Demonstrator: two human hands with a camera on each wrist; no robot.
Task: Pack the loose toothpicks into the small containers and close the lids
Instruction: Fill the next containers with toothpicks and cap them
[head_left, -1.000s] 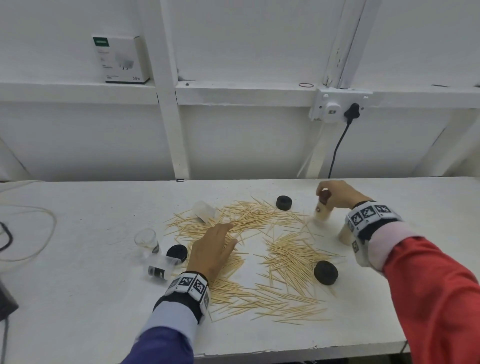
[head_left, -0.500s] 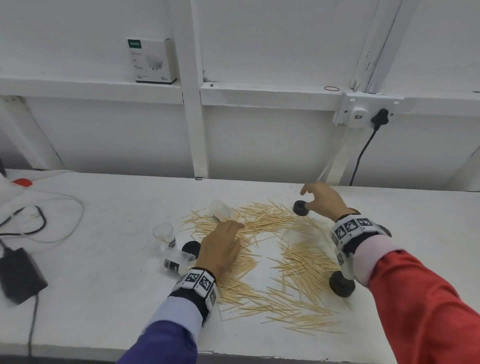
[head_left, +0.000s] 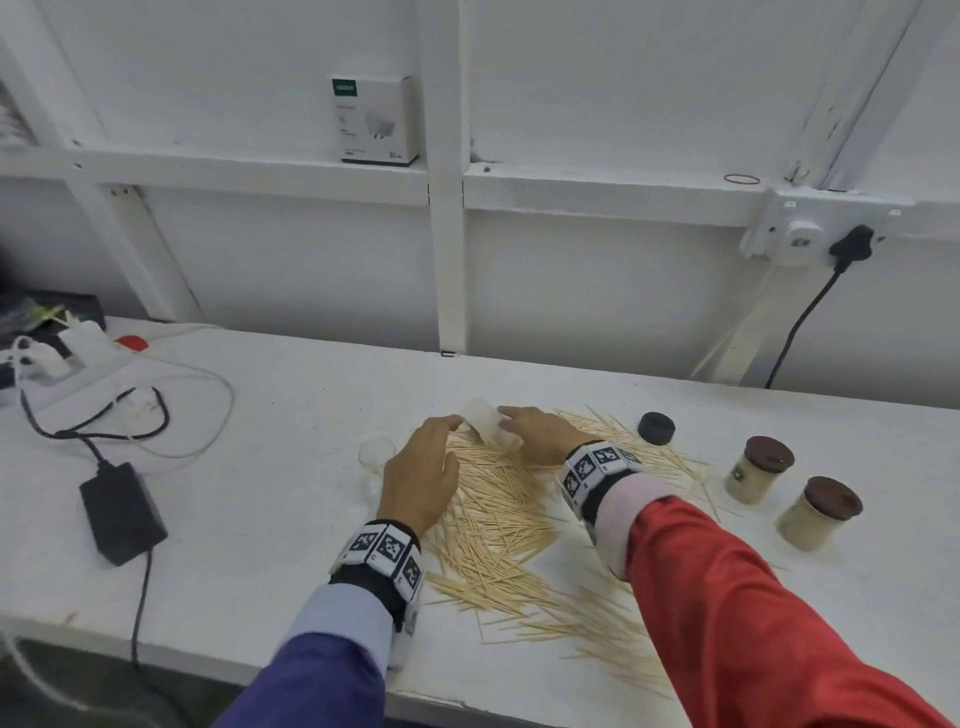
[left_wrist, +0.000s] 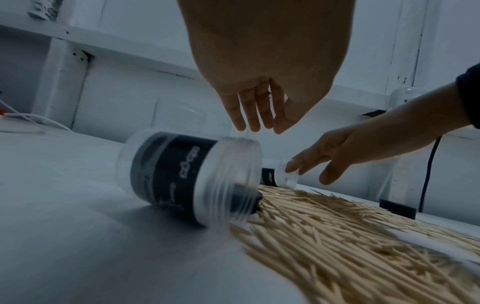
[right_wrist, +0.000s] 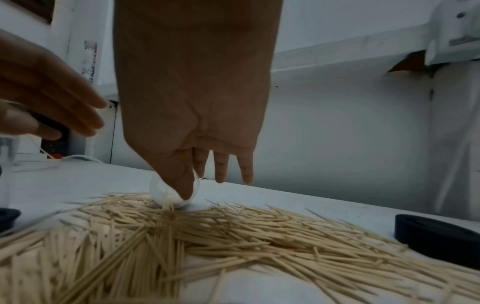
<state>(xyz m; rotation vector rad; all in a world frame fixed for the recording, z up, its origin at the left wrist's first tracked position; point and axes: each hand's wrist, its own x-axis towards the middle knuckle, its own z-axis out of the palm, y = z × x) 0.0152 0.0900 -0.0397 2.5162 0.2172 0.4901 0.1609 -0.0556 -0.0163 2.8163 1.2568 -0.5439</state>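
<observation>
A: What is seen around the work?

B: Loose toothpicks (head_left: 498, 519) are spread over the white counter (head_left: 260, 519). Two filled containers (head_left: 758, 470) with brown lids are stood upright at the right, well apart from the hands. A black lid (head_left: 656, 427) is laid near the far edge of the pile. A black power adapter (head_left: 122, 512) with cables is placed at the left, and a white box (head_left: 374, 122) is set on the ledge above.

A: And the hands?

B: The right hand (head_left: 540, 434) is laid on a clear empty container (head_left: 485, 423) lying on its side at the far end of the pile, thumb and forefinger closed on it. The left hand (head_left: 421, 480) is held just beside it with fingers relaxed, nothing grasped.

A: What is added by the wrist views?

B: From the left wrist, another clear container (left_wrist: 192, 179) with a dark label is shown lying on its side beneath the left hand, hidden from the head view. From the right wrist, the thumb is seen pressed on the clear container's rim.
</observation>
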